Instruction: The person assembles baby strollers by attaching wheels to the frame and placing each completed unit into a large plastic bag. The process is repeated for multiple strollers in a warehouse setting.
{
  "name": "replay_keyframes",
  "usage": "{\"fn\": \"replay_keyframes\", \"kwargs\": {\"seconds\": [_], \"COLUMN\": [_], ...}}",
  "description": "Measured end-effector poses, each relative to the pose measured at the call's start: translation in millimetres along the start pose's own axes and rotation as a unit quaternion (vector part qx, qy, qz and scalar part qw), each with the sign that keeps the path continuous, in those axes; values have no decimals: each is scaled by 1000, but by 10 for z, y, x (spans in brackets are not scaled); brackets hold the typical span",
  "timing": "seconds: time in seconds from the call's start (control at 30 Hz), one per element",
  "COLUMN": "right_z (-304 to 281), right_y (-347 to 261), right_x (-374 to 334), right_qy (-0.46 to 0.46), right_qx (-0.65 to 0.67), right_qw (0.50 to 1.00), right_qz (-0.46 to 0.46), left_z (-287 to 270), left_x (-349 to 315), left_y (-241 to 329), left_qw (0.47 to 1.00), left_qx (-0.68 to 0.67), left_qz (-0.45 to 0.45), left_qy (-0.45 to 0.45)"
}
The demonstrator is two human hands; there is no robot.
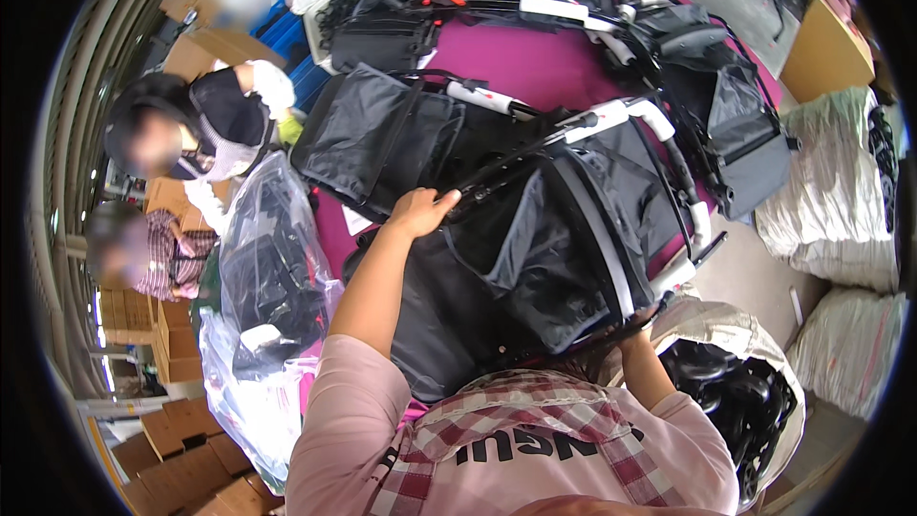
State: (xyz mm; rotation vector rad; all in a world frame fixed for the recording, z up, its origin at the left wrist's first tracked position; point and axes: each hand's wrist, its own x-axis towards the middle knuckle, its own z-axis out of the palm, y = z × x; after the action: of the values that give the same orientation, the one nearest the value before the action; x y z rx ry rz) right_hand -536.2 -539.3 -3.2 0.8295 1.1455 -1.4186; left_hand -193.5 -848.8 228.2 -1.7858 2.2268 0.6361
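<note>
While the left hand [418, 214] grasps a black bar [516, 162] of the dark cloth-covered frame [549, 263], the right hand [637, 336], partly hidden, grips its near edge. The frame lies over the purple table [525, 62], just before the checked apron [544, 399], near similar frames [755, 177].

Stacked brown cardboard boxes [191, 454] sit at eight o'clock; a co-worker in a dark hat [227, 107] is at ten. Bulging white woven sacks [823, 182] stand at three, an open off-white sack [753, 327] holding glossy black parts [716, 377] at four.
</note>
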Motion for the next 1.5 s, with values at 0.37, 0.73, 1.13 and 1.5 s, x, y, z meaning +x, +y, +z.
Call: {"fn": "replay_keyframes", "kwargs": {"seconds": [0.37, 0.73, 1.13, 1.5], "right_z": [55, 1483, 2559, 3176], "right_y": [98, -92, 864, 2587], "right_x": [-672, -2383, -3570, -2327], "right_qy": [-157, -434, -541, -502], "right_qx": [-141, -340, -482, -536], "right_qw": [974, 779, 612, 669], "right_qz": [-78, -299, -316, -113], "left_z": [-332, 115, 1768, 2503], "left_x": [-1816, -3311, -3801, -3598], "left_y": [-312, -1373, -2002, -2997], "left_qw": [941, 784, 749, 735], "left_qx": [-40, -301, -506, -545], "left_qz": [168, 106, -76, -309], "left_qy": [293, 532, 420, 257]}}
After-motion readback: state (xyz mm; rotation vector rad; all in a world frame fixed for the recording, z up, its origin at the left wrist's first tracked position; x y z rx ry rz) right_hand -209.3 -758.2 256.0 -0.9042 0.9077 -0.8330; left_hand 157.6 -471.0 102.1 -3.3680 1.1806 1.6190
